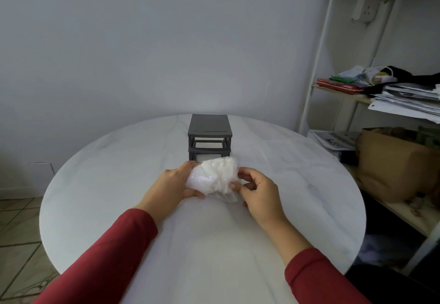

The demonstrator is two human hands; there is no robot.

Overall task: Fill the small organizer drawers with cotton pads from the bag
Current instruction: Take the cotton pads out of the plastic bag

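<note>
Above the white surface, a clear bag of cotton pads is held between 2 hands. Its body is gripped by the left hand, with the fingers curled under it, and its loose plastic end is pinched by the right hand. The step in hand is judged to be opening the bag. The mouth should be widened gently and the body steadied, so that no pads are spilled. Just behind stands the grey organizer. Whether its lower drawer is pulled out cannot be told.
</note>
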